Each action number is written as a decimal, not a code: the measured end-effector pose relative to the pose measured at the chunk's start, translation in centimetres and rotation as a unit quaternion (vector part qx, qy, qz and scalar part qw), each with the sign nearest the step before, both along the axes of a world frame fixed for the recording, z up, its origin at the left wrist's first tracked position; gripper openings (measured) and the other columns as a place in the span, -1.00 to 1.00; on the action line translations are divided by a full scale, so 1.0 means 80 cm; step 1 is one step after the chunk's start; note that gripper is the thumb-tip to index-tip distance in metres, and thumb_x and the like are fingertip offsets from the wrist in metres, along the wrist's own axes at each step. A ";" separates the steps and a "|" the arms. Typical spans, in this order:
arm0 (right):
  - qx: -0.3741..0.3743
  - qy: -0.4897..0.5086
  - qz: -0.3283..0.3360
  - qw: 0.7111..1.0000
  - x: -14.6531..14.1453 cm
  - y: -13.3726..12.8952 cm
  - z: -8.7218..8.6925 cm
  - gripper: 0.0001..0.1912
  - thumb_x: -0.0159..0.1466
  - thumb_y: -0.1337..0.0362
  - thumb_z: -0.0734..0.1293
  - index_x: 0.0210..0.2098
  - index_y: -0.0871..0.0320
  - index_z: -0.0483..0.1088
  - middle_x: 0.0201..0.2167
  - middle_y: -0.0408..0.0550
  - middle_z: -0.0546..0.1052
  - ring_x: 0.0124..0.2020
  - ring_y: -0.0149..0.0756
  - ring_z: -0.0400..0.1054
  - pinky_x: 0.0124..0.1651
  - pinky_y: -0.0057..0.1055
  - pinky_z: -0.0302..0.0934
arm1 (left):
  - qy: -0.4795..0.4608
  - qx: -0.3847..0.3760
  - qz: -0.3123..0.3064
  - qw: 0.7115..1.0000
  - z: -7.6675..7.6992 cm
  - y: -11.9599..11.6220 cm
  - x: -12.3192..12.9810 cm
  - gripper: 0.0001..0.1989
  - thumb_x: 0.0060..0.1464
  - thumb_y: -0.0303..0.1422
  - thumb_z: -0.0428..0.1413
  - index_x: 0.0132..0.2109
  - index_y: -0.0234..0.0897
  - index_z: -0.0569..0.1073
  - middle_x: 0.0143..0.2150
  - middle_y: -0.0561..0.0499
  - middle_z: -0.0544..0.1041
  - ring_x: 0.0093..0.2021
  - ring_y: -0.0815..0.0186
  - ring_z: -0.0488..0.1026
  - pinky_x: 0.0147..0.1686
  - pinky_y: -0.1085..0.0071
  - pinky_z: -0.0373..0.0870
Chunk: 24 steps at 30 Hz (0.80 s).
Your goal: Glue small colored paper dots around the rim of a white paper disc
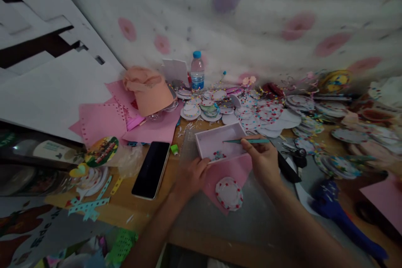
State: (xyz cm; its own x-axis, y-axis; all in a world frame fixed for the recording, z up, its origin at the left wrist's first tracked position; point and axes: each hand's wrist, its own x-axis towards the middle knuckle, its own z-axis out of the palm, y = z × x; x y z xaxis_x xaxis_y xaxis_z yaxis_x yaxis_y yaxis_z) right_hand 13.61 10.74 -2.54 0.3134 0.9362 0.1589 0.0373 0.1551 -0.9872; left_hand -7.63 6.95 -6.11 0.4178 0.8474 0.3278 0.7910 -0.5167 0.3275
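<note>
A shallow white box stands tilted toward me on the work mat, with a small heap of coloured beads in its near part. My left hand is closed on the box's near left corner. Pinched in my right hand is a pair of teal tweezers, whose points reach over the inside of the box. Whether the tips hold a bead is too small to tell. Just below the box, a round white disc with red dots around its rim lies on pink paper.
Many decorated discs are piled along the back, near a water bottle and a peach cap. A phone lies left; a blue glue gun and black-handled scissors lie right. Another person's blurred hand appears far right.
</note>
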 end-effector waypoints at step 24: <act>0.023 0.081 -0.016 0.996 -0.005 0.015 0.016 -0.81 -0.01 0.17 0.46 -0.47 0.14 0.46 -0.56 -0.15 0.43 -0.51 -0.37 0.29 -0.40 -0.39 0.21 | -0.363 -0.194 0.109 0.905 0.067 0.072 0.064 -0.79 0.03 -0.28 0.12 -0.40 -0.35 0.53 -0.63 0.14 0.31 -0.61 0.46 0.20 -0.60 0.52 0.06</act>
State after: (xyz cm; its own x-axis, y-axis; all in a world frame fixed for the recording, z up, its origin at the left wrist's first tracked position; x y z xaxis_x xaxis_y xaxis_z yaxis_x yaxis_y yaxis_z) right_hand 13.18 11.96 -1.24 0.3676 0.9184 0.1465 -0.1170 0.2020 -0.9724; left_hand -2.48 12.71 -0.77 0.0212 0.9938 0.1088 0.3644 -0.1090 0.9248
